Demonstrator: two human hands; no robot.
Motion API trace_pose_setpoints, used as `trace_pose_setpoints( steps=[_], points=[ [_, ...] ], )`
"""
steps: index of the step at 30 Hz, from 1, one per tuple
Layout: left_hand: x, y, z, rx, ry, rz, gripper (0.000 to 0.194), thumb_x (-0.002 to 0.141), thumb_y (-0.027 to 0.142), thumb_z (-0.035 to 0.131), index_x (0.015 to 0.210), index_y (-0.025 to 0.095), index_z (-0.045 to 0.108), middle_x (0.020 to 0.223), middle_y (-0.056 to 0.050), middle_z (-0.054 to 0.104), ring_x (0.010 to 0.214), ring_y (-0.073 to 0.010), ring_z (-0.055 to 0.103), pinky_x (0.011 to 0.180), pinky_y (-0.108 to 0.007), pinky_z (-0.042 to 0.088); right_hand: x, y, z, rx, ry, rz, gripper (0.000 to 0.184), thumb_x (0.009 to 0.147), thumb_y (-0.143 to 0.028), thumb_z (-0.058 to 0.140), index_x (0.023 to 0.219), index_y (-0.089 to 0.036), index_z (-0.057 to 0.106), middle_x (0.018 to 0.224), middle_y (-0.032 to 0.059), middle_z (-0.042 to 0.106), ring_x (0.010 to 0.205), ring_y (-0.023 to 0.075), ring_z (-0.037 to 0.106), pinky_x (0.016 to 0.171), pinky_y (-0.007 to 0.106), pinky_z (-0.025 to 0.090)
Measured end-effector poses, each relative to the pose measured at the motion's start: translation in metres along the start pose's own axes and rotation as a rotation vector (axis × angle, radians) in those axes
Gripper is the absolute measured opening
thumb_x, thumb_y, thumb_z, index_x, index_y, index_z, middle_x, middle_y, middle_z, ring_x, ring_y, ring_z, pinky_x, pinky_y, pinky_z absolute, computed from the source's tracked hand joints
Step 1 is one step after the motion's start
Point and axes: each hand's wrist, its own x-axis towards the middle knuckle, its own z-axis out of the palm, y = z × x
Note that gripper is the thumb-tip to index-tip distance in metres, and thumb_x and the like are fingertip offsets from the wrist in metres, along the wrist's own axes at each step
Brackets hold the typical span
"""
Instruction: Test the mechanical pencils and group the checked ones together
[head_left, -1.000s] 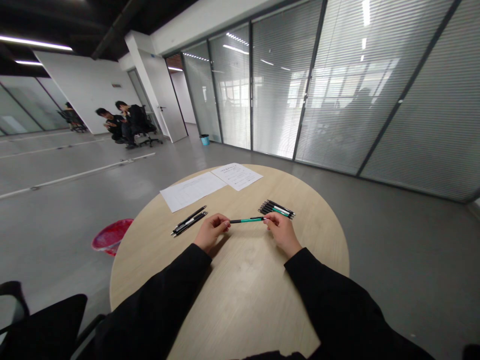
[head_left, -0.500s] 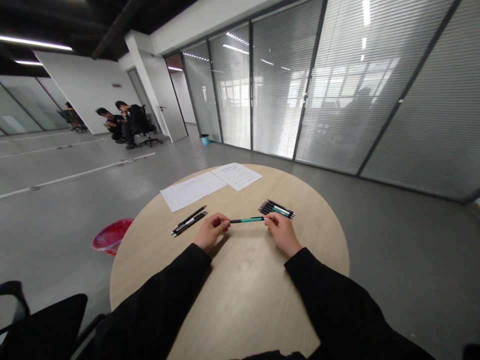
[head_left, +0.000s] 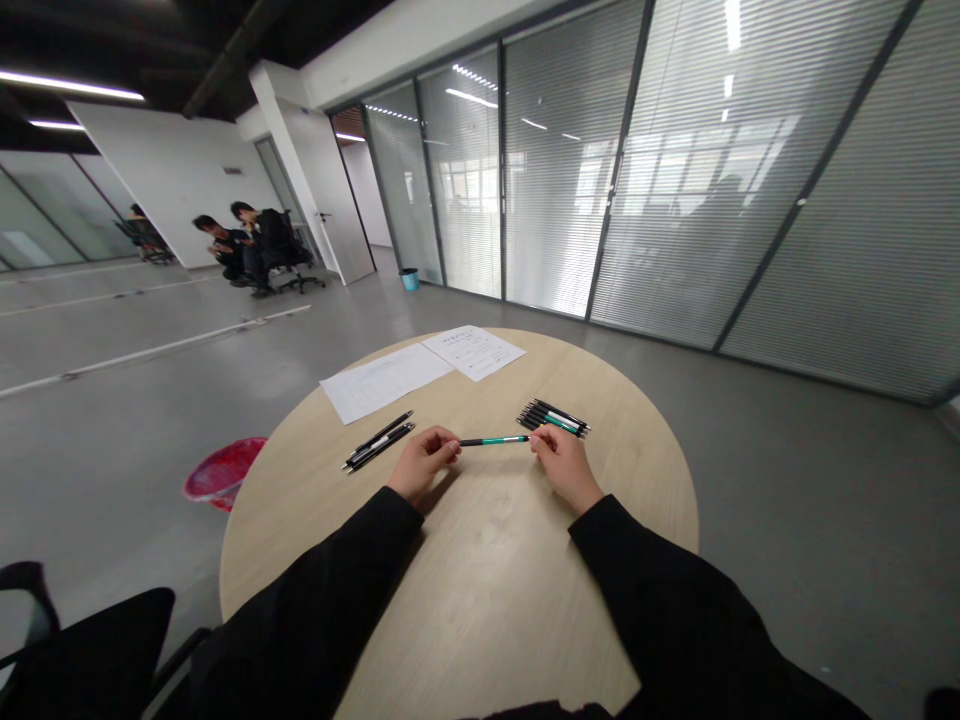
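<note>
Pen (head_left: 493,440) pinched at both ends by my left hand (head_left: 421,462) and right hand (head_left: 566,465); pen pair (head_left: 379,447) and pen bundle (head_left: 553,418) lie just beside them, well inside the edge of the counter (head_left: 480,590).

A slim green-and-black pen (head_left: 493,440) lies crosswise, its ends pinched by the left hand (head_left: 421,462) and right hand (head_left: 564,465).
</note>
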Motion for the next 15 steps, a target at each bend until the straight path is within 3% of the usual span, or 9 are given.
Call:
trace_pose_setpoints(
  steps=[15],
  points=[
    [-0.0008, 0.0034, 0.0021, -0.01, 0.002, -0.009, 0.033, 0.069, 0.045, 0.077, 0.077, 0.016, 0.063, 0.066, -0.001, 0.064, 0.058, -0.0129, 0.056, 0.058, -0.027, 0.045, -0.0006, -0.0026, -0.001, -0.031, -0.006, -0.027, 0.024, 0.088, -0.038, 0.052, 0.074, -0.02, 0.06, 0.064, -0.0001, 0.061, 0.06, 0.0164, 0.055, 0.059, 0.027, 0.039]
  ],
)
